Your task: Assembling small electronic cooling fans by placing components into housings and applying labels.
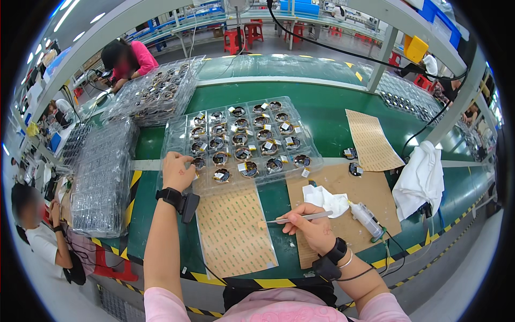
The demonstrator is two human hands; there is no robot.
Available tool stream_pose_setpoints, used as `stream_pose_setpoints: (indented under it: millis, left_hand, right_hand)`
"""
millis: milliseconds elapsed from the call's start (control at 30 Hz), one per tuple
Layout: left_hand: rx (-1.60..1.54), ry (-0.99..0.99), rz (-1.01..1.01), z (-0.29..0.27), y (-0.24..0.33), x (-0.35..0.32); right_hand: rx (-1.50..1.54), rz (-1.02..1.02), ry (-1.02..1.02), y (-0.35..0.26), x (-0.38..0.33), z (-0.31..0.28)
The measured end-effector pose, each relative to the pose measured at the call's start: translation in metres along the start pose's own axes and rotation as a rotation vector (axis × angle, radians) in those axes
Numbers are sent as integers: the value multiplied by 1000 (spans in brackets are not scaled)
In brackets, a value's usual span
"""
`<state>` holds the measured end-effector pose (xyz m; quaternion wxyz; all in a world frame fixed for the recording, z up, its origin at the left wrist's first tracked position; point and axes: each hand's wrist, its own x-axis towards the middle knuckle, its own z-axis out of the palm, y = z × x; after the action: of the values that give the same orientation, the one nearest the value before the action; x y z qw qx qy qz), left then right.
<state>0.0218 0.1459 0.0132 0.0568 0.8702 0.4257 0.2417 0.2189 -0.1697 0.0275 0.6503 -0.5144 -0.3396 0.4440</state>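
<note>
My left hand (pixel 178 170) is at the near left corner of a clear plastic tray (pixel 177 134), fingers curled onto its edge, beside a round electronic module (pixel 198 162). Several such dark round modules with small white tabs sit in rows in the tray. In my right hand (pixel 310 224) is a pair of metal tweezers (pixel 316 214), pointing left. A small tan piece (pixel 262 224) shows at their tip, over a sheet of tan adhesive backing with green print (pixel 233 236). That sheet lies in front of the tray, partly under its near edge.
Right of me, a brown board (pixel 311 249) carries a white tissue (pixel 327 200) and a dispensing syringe (pixel 367 220). Beyond are two loose modules (pixel 355 169), another tan sheet (pixel 373 139) and a white cloth (pixel 421 174). Stacked trays (pixel 102 182) stand left; a person in pink (pixel 142 59) works behind.
</note>
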Motion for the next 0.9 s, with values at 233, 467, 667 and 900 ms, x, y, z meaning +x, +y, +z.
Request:
stream_pose_setpoints:
  millis: [233,467,667,900]
  left_hand:
    - [-285,109,155,-20,42,-28]
    - [-561,-298,423,-46,109,-122]
    - [-672,-456,472,-41,123,-152]
    - [-641,-420,473,-38,127,-169]
  right_hand:
    - [-115,121,-44,-19,2,-10]
    - [-267,214,-144,-16,-31,-17]
    - [-271,329,-162,-9,-47,-13]
    - [-350,323,-172,-9,-51,-1]
